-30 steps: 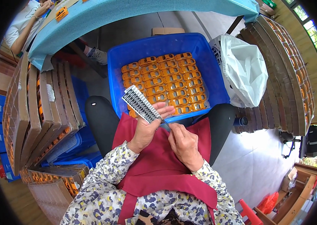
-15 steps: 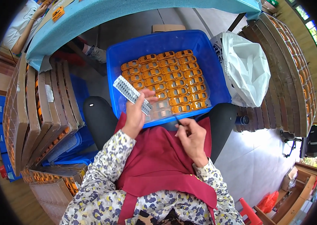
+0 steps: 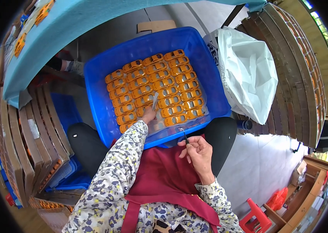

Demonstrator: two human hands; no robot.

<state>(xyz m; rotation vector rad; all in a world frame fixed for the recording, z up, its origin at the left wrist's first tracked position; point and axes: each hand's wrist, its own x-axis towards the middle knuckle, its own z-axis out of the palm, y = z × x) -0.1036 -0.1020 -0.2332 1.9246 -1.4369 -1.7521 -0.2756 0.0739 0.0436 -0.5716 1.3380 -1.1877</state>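
Note:
Rows of orange toy car bodies (image 3: pixel 168 91) lie inside a blue plastic bin (image 3: pixel 98 112) in front of my knees. My left hand (image 3: pixel 148 114) reaches into it, low over the near rows, fingers closed on a white sticker sheet (image 3: pixel 155 100) seen nearly edge-on. Whether those fingers also touch a car body, I cannot tell. Over my apron, just short of the bin's near rim, my right hand (image 3: pixel 199 153) pinches thin dark tweezers (image 3: pixel 186 137). Their tip points toward the bin, with a tiny pale bit at it.
A white plastic bag (image 3: pixel 245 73) stands against the bin's right side. Stacked cardboard trays of orange cars rise at the right (image 3: pixel 284 66) and left (image 3: pixel 24 136). A table with a light blue cover (image 3: pixel 105 15) crosses the far side. A red stool (image 3: pixel 255 217) stands at lower right.
My left hand has lowered the sticker sheet into the bin, turning it edge-on. My right hand has shifted slightly down and right with the tweezers. The view has swung, moving the bin leftward.

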